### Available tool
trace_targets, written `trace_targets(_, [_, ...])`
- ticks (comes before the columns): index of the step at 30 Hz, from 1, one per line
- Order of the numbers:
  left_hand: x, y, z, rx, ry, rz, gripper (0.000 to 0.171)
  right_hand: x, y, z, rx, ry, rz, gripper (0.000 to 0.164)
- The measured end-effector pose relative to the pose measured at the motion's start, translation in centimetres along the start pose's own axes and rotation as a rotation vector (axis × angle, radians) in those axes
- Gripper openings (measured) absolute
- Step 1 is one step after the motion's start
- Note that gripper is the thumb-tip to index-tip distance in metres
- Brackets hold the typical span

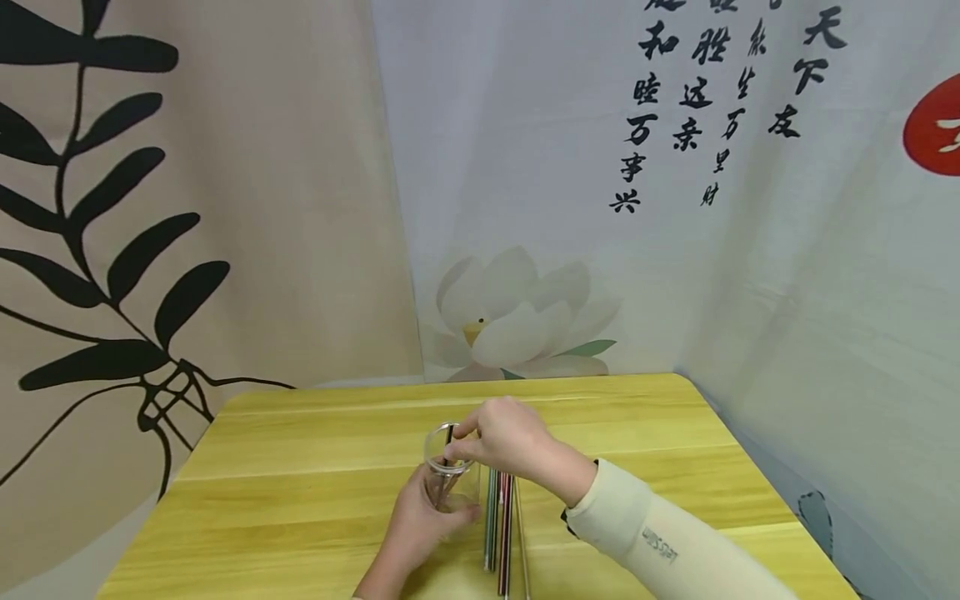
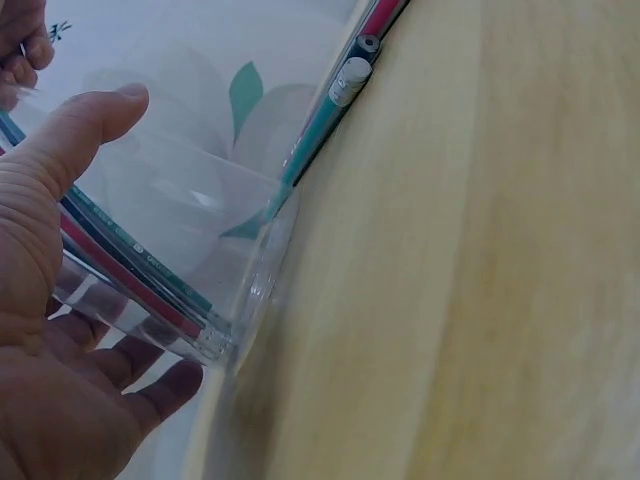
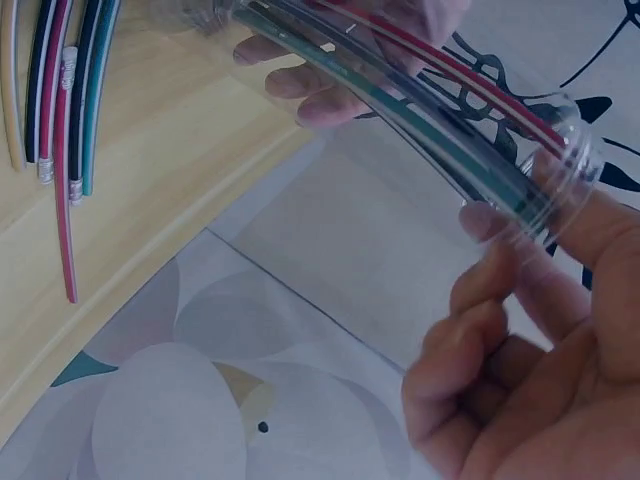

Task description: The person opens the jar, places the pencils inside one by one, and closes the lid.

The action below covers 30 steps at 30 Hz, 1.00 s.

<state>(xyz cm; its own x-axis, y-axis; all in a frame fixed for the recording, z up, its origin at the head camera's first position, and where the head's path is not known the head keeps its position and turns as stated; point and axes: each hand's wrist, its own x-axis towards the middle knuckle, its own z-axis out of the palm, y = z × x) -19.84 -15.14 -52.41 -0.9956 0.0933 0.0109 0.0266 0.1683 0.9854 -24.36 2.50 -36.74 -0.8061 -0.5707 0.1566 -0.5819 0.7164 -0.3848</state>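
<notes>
My left hand (image 1: 422, 518) grips a clear jar (image 1: 467, 483) round its side, with the thumb on one side and fingers on the other. Inside the jar, slanting, stand several pencils (image 3: 420, 110), among them green, red and dark ones. At the jar's mouth my right hand (image 1: 510, 437) pinches the top of a dark pencil (image 1: 449, 434) between thumb and forefinger, its other fingers curled. Beside the jar, a row of several loose pencils (image 1: 504, 533) lies on the table, some with white eraser ends.
A wooden-topped table (image 1: 285, 500) carries all of this. Behind it hangs a pale cloth (image 1: 525, 208) printed with a lotus and black writing. A cloth with dark leaves (image 1: 300, 208) hangs at the left.
</notes>
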Motion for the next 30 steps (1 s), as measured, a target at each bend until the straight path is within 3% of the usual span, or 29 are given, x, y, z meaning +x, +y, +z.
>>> trace_targets(3, [0.0, 0.1, 0.0, 0.02, 0.007, -0.003, 0.086, 0.1, -0.5, 0.3, -0.122, 0.038, 0.007, 0.026])
trace_targets(6, [-0.1, 0.2, 0.1, 0.041, 0.012, -0.007, 0.084, 0.2, -0.7, 0.6, -0.166, 0.05, -0.06, 0.026])
trace_targets(10, [-0.1, 0.0, 0.3, 0.033, -0.006, 0.006, 0.081, 0.1, -0.2, 0.3, -0.055, -0.089, -0.189, 0.033])
trace_targets(13, [-0.1, -0.1, 0.2, 0.033, -0.013, 0.016, 0.079, -0.1, 0.4, -0.2, 0.058, -0.224, -0.217, 0.032])
trace_targets(16, [-0.1, -0.1, 0.1, 0.055, 0.004, 0.028, 0.076, -0.2, 0.9, -0.6, 0.119, -0.282, -0.227, 0.029])
trace_targets(20, [-0.1, 0.0, 0.1, 0.06, 0.014, 0.033, 0.074, -0.5, 1.2, -0.7, 0.123, -0.275, -0.23, 0.028])
trace_targets(30, [0.1, 0.0, 0.4, 0.048, 0.036, 0.013, 0.071, -1.4, 1.7, -1.6, -0.034, -0.102, -0.282, 0.015])
